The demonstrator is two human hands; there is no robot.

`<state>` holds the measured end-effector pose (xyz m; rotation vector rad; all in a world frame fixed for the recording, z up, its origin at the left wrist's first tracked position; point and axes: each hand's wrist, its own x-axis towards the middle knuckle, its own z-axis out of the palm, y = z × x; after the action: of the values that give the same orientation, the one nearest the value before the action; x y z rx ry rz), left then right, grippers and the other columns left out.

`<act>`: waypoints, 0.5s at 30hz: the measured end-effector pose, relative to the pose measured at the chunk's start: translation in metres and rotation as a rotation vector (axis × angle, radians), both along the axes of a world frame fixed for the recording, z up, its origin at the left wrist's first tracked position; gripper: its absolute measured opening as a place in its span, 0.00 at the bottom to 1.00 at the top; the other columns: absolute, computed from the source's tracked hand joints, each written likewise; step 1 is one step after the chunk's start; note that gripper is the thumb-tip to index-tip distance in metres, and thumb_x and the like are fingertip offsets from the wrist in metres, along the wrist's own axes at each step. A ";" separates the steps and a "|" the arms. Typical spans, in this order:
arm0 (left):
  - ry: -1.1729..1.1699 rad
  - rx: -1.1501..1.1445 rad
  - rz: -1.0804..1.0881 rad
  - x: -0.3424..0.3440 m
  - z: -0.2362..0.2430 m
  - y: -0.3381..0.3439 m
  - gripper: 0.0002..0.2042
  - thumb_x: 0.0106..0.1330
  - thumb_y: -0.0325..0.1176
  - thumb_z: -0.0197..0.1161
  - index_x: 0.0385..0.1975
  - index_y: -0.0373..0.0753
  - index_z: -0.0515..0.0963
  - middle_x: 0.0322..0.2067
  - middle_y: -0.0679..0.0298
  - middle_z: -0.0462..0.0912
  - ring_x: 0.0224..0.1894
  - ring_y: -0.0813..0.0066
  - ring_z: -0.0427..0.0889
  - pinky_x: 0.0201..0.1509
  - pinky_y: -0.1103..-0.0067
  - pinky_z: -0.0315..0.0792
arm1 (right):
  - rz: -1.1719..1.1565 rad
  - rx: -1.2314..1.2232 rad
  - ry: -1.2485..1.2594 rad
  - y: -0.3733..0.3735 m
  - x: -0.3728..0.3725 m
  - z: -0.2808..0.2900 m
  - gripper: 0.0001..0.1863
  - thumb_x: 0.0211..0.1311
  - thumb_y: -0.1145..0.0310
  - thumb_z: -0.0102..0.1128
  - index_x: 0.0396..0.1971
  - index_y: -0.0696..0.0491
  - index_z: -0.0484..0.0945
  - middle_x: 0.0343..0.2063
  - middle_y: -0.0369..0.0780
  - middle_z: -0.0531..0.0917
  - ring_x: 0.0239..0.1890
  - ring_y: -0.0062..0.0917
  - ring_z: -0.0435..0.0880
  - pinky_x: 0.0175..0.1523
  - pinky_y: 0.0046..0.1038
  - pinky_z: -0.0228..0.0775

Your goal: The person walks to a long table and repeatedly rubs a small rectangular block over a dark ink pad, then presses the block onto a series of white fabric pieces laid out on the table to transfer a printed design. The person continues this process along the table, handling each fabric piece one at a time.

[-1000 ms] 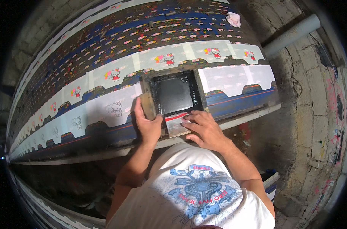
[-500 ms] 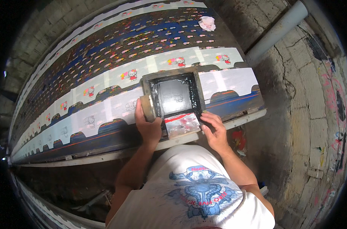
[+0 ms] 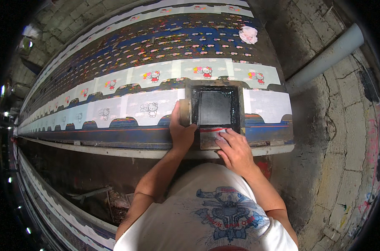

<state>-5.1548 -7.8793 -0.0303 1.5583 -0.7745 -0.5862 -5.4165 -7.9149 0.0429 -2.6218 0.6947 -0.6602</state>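
A black-inked screen-printing frame [image 3: 241, 98] lies over the near row of pale sheets, close to the table's front edge. Its mesh [image 3: 215, 108] looks dark grey, bordered by wet black ink. At its left side, my left hand [image 3: 183, 134] grips the frame beside a brownish block [image 3: 184, 112], thumb on the near corner. My right hand [image 3: 236, 150] is closed over a paint-smeared flat plate [image 3: 207, 141] at the frame's near end. Its fingertips rest on the plate's top, and the thumb is bent below. Left of the frame, a sheet bears a dark outline drawing [image 3: 149, 109].
Coloured cartoon prints fill the second row of sheets [image 3: 177, 69]. Beyond them, the long table [image 3: 127, 136] carries several rows of small prints. Crumpled pinkish paper [image 3: 248, 35] lies at the far right. A grey pipe [image 3: 336, 52] slants before the block wall [image 3: 336, 108].
The frame has shifted right along the sheets and sits straighter, uncovering the outline drawing on its left. My right hand has moved from beside the plate onto its top. The view has shifted too.
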 end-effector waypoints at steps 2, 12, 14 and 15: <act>0.028 -0.010 -0.006 0.000 0.000 -0.001 0.52 0.53 0.15 0.72 0.86 0.29 0.64 0.77 0.45 0.77 0.80 0.54 0.77 0.85 0.66 0.68 | 0.024 -0.063 0.067 -0.006 0.011 0.003 0.21 0.66 0.71 0.76 0.59 0.55 0.90 0.61 0.46 0.87 0.68 0.48 0.84 0.67 0.48 0.77; 0.230 -0.104 -0.041 0.003 -0.013 -0.008 0.47 0.64 0.13 0.67 0.87 0.26 0.59 0.78 0.43 0.76 0.77 0.59 0.80 0.82 0.70 0.72 | 0.177 0.112 0.356 -0.099 0.042 0.052 0.16 0.57 0.83 0.65 0.46 0.61 0.87 0.44 0.52 0.92 0.55 0.52 0.91 0.64 0.51 0.85; 0.296 -0.155 -0.056 0.006 -0.014 -0.009 0.44 0.69 0.13 0.66 0.87 0.25 0.57 0.79 0.42 0.76 0.76 0.60 0.81 0.81 0.70 0.73 | 0.158 0.124 0.377 -0.125 0.058 0.052 0.15 0.57 0.84 0.64 0.44 0.60 0.86 0.44 0.53 0.91 0.56 0.54 0.91 0.63 0.52 0.85; 0.288 -0.162 -0.065 0.008 -0.014 -0.009 0.43 0.70 0.14 0.65 0.87 0.25 0.57 0.79 0.41 0.75 0.76 0.59 0.81 0.81 0.70 0.73 | 0.153 0.102 0.363 -0.138 0.066 0.050 0.14 0.56 0.84 0.63 0.43 0.60 0.85 0.44 0.54 0.91 0.56 0.54 0.91 0.63 0.53 0.85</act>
<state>-5.1464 -7.8886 -0.0439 1.2700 -0.6377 -0.7574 -5.3503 -8.0526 0.0925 -2.6899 0.5985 -0.1009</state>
